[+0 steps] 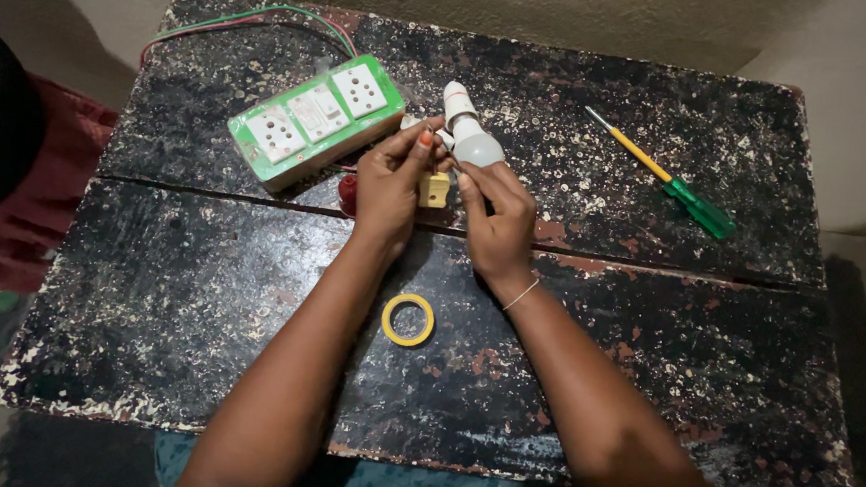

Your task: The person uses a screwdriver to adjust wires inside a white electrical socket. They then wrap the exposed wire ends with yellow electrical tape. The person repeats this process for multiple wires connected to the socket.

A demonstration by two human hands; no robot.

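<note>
Head view: both hands meet over the middle of the table (pixel 205 278), just past the crack between its two boards. The bulb (pixel 471 136) sits at the fingertips of both, long axis tilted up and slightly left, white base far from the person, frosted dome near.

Right hand (pixel 500 219) is closer to it: fingers reach up from below and the grip is clamped on the dome end. Wrist straight, forearm running in from lower right, thin bracelet at the wrist.

Left hand (pixel 390 188) comes in from lower left, grip pinched together on a small white piece just left of the bulb's base; exactly what it pinches I cannot tell. A small tan block (pixel 434 189) hangs between the two hands, touching the left fingers.

Green switchboard (pixel 317 118) lies just left of the bulb, wires (pixel 269 18) trailing off the far edge. Yellow tape roll (pixel 409 319) lies flat between the forearms. Screwdriver (pixel 664 174), green handle, well apart to the right.
</note>
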